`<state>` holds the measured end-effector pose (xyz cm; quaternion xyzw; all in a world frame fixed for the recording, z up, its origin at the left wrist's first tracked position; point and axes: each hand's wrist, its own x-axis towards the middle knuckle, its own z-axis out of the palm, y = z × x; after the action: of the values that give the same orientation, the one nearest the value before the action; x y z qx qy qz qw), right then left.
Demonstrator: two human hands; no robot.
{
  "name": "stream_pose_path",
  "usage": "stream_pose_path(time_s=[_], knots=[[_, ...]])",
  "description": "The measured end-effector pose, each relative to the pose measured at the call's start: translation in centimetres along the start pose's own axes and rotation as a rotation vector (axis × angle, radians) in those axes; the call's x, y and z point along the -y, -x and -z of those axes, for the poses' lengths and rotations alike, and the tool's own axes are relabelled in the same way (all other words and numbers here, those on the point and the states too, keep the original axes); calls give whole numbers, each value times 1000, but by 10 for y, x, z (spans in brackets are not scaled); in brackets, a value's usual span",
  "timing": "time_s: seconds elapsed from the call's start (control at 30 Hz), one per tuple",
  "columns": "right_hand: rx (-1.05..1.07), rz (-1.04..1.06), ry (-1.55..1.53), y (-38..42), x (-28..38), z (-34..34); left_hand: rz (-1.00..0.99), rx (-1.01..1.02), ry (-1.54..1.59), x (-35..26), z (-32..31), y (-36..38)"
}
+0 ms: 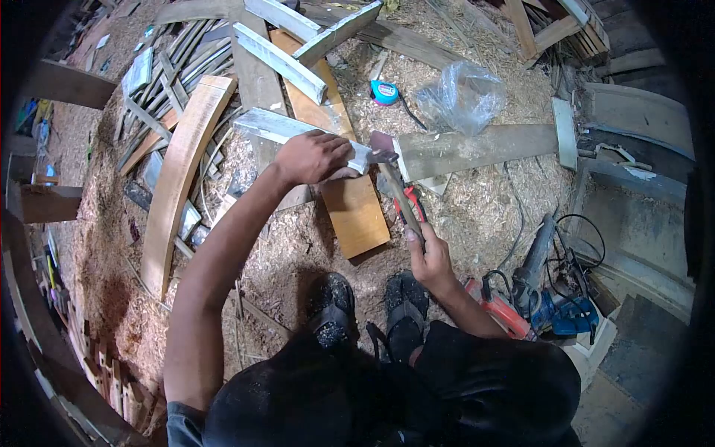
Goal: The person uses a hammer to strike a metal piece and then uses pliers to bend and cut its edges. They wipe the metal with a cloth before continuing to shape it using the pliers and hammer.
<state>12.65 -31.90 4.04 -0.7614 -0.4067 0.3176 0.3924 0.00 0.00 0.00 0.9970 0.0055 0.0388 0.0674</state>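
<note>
My left hand (316, 158) presses down over a white-painted strip of wood (261, 125), its fingers wrapped across the strip near the right end. In my right hand (430, 259) is the wooden handle of a hammer (402, 195), held in a closed grip. The dark metal head overlaps the strip's right end in this view, close to my left fingers. Beneath the strip lies an orange-brown plank (356, 220), one end pointing toward my feet. A red and black tool (417, 206) lies partly hidden behind the hammer handle.
A teal tape measure (384, 92) and a clear plastic bag (465, 97) lie ahead on the wood shavings. Power tools with cords, including an angle grinder (535, 261), sit at right. A curved board (182, 179) and several scrap strips lie at left. My feet (406, 309) are close by.
</note>
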Motion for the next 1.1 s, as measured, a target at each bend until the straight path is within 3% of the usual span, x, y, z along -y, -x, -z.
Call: stream_pose_path(time_s=[0.17, 0.27, 0.37, 0.4, 0.57, 0.77, 0.8, 0.9, 1.1], knots=[[-141, 108, -76, -1, -4, -7, 59, 131, 37, -4, 26, -14], [-83, 73, 43, -4, -24, -15, 52, 109, 72, -4, 25, -12], [-148, 53, 100, -7, -30, -9, -41, -138, 30, 2, 6, -8], [-166, 118, 55, -7, -29, -5, -23, -99, 29, 2, 10, -10], [-131, 41, 124, -8, -38, -17, 16, 83, 50, 4, 19, -19], [-161, 40, 137, -11, -37, -18, 31, 120, 55, 6, 26, -23], [-23, -113, 162, -15, -34, -18, 41, 142, 61, 6, 25, -24], [-145, -9, 91, -18, -34, -13, 10, 59, 40, 7, 20, -20], [-101, 16, 77, -17, -39, -17, 55, 120, 131, 1, 27, -17]])
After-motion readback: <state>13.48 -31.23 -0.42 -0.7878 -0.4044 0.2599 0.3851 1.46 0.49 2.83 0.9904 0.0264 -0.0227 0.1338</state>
